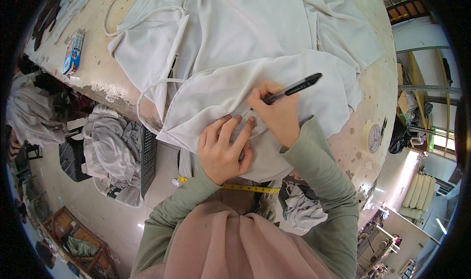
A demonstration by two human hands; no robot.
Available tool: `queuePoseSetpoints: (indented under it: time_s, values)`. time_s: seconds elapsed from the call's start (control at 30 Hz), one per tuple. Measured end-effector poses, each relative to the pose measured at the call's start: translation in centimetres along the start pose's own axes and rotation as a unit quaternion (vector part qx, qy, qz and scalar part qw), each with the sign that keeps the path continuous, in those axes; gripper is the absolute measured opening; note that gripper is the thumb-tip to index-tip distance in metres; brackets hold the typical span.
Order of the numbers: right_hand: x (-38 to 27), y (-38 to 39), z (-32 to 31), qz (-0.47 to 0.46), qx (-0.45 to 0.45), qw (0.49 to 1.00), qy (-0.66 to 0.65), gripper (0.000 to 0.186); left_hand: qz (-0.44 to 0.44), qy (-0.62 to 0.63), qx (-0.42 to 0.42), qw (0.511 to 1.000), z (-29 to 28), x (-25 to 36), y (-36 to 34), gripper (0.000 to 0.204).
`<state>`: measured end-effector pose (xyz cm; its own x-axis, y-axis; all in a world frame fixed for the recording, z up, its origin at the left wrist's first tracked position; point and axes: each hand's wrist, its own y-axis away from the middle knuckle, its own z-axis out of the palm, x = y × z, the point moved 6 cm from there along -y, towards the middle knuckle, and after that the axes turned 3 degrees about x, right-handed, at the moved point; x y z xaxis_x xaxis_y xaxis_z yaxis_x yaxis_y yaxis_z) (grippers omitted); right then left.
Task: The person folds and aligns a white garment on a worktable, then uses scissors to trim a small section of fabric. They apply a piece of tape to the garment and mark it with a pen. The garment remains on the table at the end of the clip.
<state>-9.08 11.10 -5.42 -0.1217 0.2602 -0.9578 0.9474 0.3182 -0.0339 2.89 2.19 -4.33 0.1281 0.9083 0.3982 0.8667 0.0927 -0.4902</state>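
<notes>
A pale grey-white garment (245, 29) with a long thin tie lies spread over the worn table. My left hand (222, 149) rests on its near part, palm down with the fingers spread, pressing the cloth. Just right of it, my right hand (277, 113) grips a black pen (299, 88), whose shaft slants up to the right. The pen's tip is hidden behind the fingers. Between the hands a small light piece with faint dark marks (245, 116) shows on the cloth; whether it is paper or fabric I cannot make out.
A yellow measuring tape (250, 188) hangs below the table's near edge. A roll of tape (373, 137) lies at the table's right, a small blue-and-white carton (73, 52) at its left. Beside the table on the left, a black crate (148, 154) stands next to heaped grey fabric (110, 149).
</notes>
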Motion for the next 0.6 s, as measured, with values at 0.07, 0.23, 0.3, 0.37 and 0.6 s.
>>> queuePoseSetpoints:
  time_s: [0.07,0.23,0.3,0.37,0.6]
  values:
    - [-0.15,0.03,-0.51,-0.016,0.034,0.999,0.034,0.025,0.0,-0.004,-0.005,1.0,0.0,0.06,-0.08,0.046]
    - [-0.38,-0.12,-0.22,-0.044,0.009,0.997,0.069,0.025,-0.006,0.004,-0.037,0.999,0.21,0.08,-0.2,0.053]
    - [-0.47,-0.13,-0.14,-0.05,0.012,0.996,0.077,0.025,-0.003,-0.001,-0.036,0.999,0.17,0.13,-0.24,0.053]
    - [-0.47,-0.13,-0.17,-0.044,0.019,0.996,0.076,0.026,-0.002,-0.007,-0.035,0.999,0.14,0.14,-0.27,0.051]
    - [-0.45,0.59,-0.35,-0.027,0.026,0.996,0.085,0.022,-0.003,-0.005,-0.046,0.999,-0.15,0.46,0.02,0.053]
